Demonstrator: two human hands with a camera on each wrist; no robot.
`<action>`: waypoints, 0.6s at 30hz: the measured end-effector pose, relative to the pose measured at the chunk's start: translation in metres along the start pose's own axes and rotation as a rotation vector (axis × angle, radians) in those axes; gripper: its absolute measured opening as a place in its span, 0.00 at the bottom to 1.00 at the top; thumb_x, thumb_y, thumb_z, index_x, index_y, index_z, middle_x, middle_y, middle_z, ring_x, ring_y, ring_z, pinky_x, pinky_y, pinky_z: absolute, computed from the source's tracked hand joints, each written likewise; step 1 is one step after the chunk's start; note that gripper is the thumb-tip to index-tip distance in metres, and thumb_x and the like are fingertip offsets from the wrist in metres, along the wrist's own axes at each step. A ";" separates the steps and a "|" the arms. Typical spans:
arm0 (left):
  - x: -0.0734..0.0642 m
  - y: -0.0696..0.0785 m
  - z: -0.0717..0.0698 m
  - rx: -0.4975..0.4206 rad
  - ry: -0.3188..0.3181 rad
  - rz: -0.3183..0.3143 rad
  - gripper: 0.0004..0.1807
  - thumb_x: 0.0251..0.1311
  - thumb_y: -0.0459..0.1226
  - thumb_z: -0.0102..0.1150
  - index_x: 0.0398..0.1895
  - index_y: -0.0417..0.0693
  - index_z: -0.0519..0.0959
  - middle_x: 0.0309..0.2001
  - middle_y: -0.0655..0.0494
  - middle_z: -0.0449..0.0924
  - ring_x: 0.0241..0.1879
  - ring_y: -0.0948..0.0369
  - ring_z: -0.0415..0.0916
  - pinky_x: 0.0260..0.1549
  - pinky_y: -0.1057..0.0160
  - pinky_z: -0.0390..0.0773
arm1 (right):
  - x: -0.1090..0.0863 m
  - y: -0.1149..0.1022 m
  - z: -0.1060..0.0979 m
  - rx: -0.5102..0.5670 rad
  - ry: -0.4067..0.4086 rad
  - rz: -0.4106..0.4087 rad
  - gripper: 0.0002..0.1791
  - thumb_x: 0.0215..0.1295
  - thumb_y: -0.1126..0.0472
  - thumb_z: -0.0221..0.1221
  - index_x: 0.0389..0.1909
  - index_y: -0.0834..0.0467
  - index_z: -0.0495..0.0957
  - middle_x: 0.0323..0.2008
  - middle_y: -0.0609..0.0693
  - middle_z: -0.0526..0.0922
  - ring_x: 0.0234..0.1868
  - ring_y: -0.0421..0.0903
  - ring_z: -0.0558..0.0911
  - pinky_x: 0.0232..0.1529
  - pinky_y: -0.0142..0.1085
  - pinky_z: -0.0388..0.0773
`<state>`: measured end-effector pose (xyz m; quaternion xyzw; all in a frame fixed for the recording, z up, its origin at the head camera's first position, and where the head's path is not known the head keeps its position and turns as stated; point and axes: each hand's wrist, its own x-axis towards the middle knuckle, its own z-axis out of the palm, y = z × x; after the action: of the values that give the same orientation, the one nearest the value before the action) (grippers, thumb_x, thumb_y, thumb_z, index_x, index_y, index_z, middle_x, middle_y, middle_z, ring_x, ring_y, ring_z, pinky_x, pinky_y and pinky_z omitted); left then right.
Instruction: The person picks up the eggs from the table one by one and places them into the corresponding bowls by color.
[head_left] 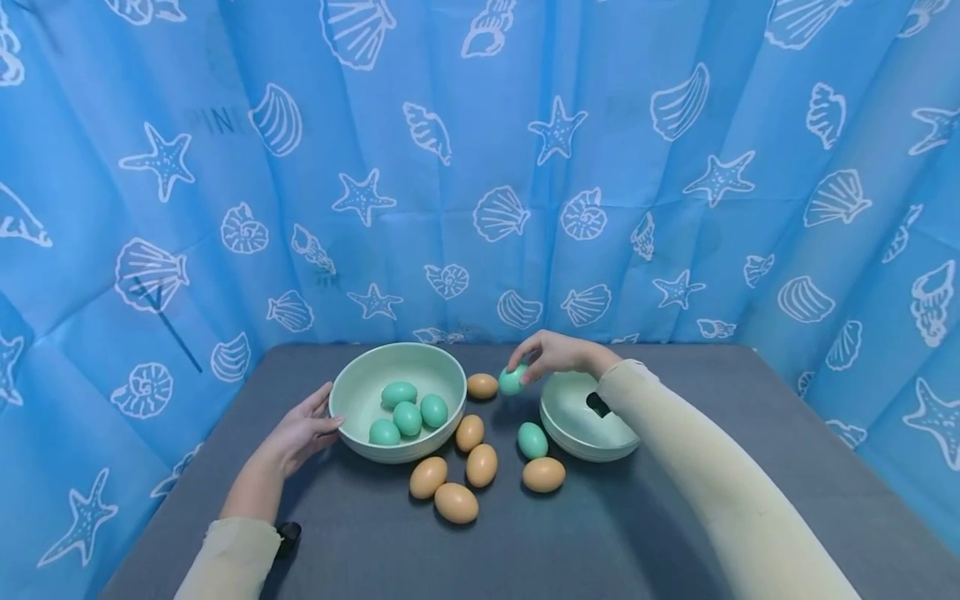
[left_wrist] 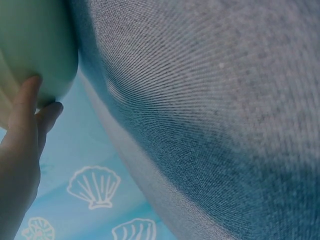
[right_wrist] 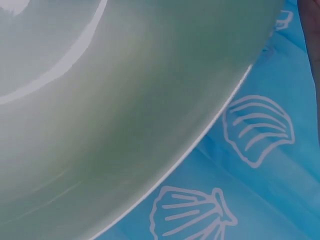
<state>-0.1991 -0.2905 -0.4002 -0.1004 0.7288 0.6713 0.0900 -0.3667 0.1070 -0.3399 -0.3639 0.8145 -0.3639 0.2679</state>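
My left hand (head_left: 300,429) holds the large pale green bowl (head_left: 352,396) by its left side, thumb at the rim. In the left wrist view, two fingertips touch the outer wall of this bowl (left_wrist: 40,45). Several green eggs (head_left: 407,418) lie inside it. Between the two bowls, my right hand (head_left: 558,352) pinches another green egg (head_left: 512,381) in its fingertips, above the table. The right forearm passes over a second pale green bowl (head_left: 573,412) and hides part of it; that bowl's inside (right_wrist: 135,100) fills much of the right wrist view.
One green egg (head_left: 532,440) lies beside the right bowl, with a brown egg (head_left: 543,475) in front of it. Several more brown eggs (head_left: 482,465) lie along the left bowl's right side on the grey table (head_left: 360,533). A blue shell-print curtain (head_left: 465,275) hangs behind.
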 end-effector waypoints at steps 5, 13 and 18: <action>0.000 0.001 0.000 -0.019 0.001 -0.008 0.46 0.73 0.27 0.48 0.80 0.46 0.29 0.80 0.42 0.21 0.79 0.41 0.32 0.73 0.38 0.51 | -0.002 -0.005 0.002 0.032 0.018 -0.068 0.13 0.63 0.69 0.65 0.48 0.67 0.82 0.49 0.53 0.83 0.47 0.55 0.81 0.48 0.48 0.82; -0.001 0.000 0.001 -0.051 -0.002 0.000 0.46 0.73 0.26 0.47 0.80 0.46 0.28 0.80 0.44 0.20 0.79 0.43 0.28 0.73 0.37 0.49 | 0.001 -0.021 0.012 0.072 0.040 -0.090 0.12 0.64 0.70 0.64 0.48 0.66 0.83 0.50 0.51 0.83 0.44 0.52 0.81 0.45 0.41 0.82; -0.002 0.001 0.004 -0.059 0.018 0.016 0.46 0.73 0.25 0.46 0.80 0.49 0.28 0.80 0.48 0.21 0.79 0.45 0.24 0.73 0.37 0.50 | 0.008 -0.029 0.019 0.092 0.039 -0.116 0.12 0.65 0.70 0.63 0.49 0.66 0.82 0.52 0.54 0.83 0.45 0.52 0.81 0.45 0.40 0.83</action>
<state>-0.1980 -0.2867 -0.3989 -0.1032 0.7104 0.6921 0.0752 -0.3464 0.0795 -0.3295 -0.3907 0.7794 -0.4229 0.2470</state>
